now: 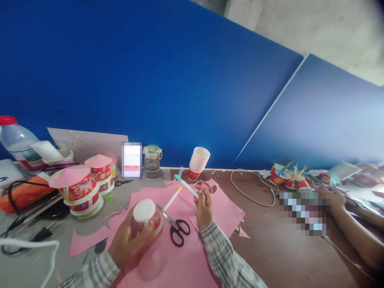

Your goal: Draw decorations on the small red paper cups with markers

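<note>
Left fingers (146, 235): you curved them round a paper tub (144, 211).
Right fingers (202, 193): yours pinched a teal-tipped pen (186, 185).
Counter (267, 244): pink paper (183, 268) lay across it.
Partition (156, 80): rose blue behind.

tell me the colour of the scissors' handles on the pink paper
The scissors' handles are black, best seen in the head view.
</note>
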{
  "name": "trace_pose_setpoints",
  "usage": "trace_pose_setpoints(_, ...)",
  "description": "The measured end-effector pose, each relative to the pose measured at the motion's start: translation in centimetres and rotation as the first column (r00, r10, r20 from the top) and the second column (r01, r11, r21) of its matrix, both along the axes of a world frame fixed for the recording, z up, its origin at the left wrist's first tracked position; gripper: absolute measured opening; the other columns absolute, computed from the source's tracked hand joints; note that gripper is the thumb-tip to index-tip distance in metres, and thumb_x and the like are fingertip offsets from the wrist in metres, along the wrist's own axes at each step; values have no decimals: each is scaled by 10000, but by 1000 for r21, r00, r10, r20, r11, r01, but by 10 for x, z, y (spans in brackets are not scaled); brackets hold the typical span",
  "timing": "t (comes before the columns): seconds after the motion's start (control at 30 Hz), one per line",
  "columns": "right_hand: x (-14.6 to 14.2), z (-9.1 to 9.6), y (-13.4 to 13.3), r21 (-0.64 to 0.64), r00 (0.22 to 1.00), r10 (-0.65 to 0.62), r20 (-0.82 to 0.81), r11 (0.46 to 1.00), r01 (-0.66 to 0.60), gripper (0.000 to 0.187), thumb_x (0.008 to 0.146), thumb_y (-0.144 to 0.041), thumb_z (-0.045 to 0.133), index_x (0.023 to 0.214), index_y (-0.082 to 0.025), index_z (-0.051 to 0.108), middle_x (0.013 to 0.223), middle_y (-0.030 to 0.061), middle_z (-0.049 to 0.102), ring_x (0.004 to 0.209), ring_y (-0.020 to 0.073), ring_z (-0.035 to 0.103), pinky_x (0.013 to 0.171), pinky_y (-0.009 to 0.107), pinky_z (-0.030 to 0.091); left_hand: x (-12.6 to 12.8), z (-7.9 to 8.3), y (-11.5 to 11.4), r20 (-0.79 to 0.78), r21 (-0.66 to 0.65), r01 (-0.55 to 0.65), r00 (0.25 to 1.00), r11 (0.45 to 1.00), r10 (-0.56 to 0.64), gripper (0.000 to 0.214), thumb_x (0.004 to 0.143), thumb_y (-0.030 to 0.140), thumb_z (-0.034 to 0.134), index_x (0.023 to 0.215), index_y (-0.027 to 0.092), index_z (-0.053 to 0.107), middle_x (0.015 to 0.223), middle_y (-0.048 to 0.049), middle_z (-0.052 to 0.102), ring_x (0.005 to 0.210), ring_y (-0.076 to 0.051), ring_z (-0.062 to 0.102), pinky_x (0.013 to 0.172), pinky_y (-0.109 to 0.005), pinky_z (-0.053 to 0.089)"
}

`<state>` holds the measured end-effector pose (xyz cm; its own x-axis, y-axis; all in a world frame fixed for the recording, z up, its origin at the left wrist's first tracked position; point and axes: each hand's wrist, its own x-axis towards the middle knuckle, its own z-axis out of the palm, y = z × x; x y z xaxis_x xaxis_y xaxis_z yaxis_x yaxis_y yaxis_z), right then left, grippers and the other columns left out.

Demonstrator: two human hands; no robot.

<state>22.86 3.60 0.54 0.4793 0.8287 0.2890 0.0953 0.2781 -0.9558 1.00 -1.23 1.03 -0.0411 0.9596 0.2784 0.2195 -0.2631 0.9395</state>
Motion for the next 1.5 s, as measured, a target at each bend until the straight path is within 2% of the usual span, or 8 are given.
trace_pose_setpoints(0.1,-14,5,-9,-29,983,112,-142,993,-117,329,769,-431,423,776,-157,604,413,-85,379,360,114,368,375,205,299,-3,0,-2,23,14,48,999,999,-48,477,480,188,669,940,245,559,806,-100,697,778,-381,588,638,-521,509)
trace_pose_setpoints(0.3,-34,3,-22,-27,898,275,-342,953,-302,314,629,-437,653,737,-143,660,370,-99,391,335,87,354,378,204,335,-2,0,-2,67,11,123,990,992,-123,507,478,162,675,969,212,558,833,-122,702,837,-392,571,647,-516,506)
trace_pose_setpoints(0.7,-37,17,-27,23,717,312,-623,924,-382,267,529,-368,743,695,-161,712,381,-81,406,373,87,362,425,229,343,3,11,-5,223,-43,185,960,982,-171,488,515,157,673,987,218,563,809,-120,700,858,-361,559,662,-484,501)
trace_pose_setpoints(0.83,-35,21,-28,44,674,340,-656,909,-415,234,499,-323,770,651,-156,712,370,-86,398,366,81,352,441,240,364,-3,2,-1,282,-73,225,939,972,-196,507,531,145,663,1019,222,550,843,-118,689,888,-366,540,713,-504,471)
trace_pose_setpoints(1.07,-26,26,-20,75,648,323,-689,922,-380,189,534,-340,737,599,-167,701,366,-99,373,340,59,308,412,207,343,-7,-18,7,363,-148,204,921,968,-139,830,494,169,686,1227,307,321,1207,-124,499,1093,-375,371,877,-526,324)
trace_pose_setpoints(1.27,-23,36,-21,103,658,343,-671,921,-375,192,559,-353,715,618,-170,705,376,-99,379,342,59,308,421,210,357,-12,-13,2,123,-9,230,966,973,-227,816,551,216,631,1263,281,239,1313,-140,354,1166,-378,258,929,-533,226)
trace_pose_setpoints(1.37,-25,42,-26,117,686,365,-629,917,-381,186,563,-348,716,593,-164,708,358,-99,375,342,65,314,420,212,356,-13,-2,-4,-84,245,78,995,966,-59,668,614,283,537,1237,264,297,1270,-131,375,1164,-372,243,943,-541,180)
trace_pose_setpoints(1.5,-30,51,-42,122,727,405,-554,904,-411,176,536,-322,753,550,-152,708,400,-48,492,398,104,413,426,214,342,-9,13,-13,-247,571,-67,936,818,250,596,619,299,513,1194,302,357,1077,-124,475,1022,-387,385,862,-589,239)
